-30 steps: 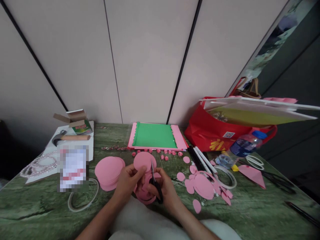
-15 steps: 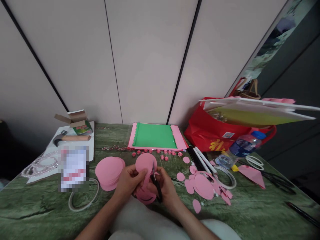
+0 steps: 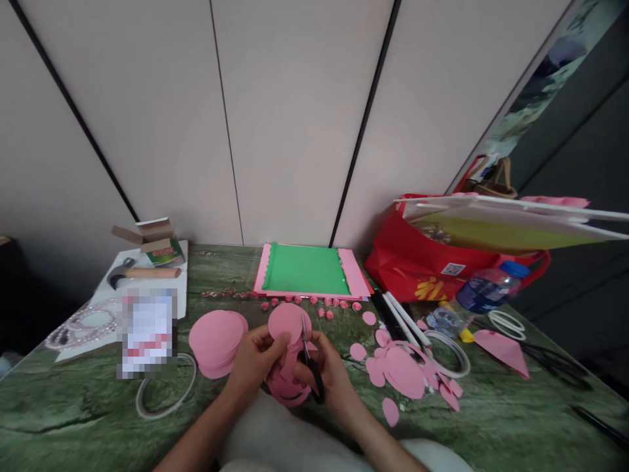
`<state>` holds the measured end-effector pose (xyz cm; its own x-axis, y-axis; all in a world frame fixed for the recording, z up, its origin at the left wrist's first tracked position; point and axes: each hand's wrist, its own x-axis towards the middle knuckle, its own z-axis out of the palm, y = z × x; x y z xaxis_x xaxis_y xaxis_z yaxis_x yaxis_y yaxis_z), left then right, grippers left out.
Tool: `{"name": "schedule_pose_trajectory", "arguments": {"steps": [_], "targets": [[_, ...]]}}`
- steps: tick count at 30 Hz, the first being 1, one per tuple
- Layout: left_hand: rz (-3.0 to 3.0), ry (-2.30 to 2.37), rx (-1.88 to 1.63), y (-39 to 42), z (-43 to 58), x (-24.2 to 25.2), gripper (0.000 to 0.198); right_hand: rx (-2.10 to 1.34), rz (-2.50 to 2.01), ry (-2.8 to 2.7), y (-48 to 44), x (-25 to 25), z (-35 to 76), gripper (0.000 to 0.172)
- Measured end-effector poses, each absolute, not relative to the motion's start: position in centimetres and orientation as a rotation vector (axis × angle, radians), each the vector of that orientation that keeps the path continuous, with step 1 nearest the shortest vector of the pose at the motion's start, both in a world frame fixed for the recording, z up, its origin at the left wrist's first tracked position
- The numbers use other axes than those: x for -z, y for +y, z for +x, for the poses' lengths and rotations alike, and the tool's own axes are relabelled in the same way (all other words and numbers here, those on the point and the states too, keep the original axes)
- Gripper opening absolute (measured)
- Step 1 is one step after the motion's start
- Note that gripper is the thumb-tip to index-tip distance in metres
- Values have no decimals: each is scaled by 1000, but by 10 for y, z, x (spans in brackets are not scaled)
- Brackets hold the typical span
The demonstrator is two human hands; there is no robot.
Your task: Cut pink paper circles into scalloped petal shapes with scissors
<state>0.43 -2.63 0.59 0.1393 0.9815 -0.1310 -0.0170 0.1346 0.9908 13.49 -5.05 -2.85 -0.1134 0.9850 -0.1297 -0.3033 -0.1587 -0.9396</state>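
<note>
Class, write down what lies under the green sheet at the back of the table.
Pink paper shows beyond the green sheet on its left, right and near edges. How many sheets lie beneath is hidden.

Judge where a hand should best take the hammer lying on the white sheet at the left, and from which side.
Take the hammer by its wooden handle, likely from above: the handle lies flat and bare on the white sheet, pointing right, while the dark head is short and curved.
</note>
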Motion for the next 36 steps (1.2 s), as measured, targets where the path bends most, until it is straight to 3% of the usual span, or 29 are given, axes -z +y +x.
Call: {"name": "schedule_pose_trajectory", "arguments": {"steps": [36], "targets": [[1105, 1091, -988, -28, 7, -11, 29, -1530, -971, -945, -50, 37, 133, 55]]}}
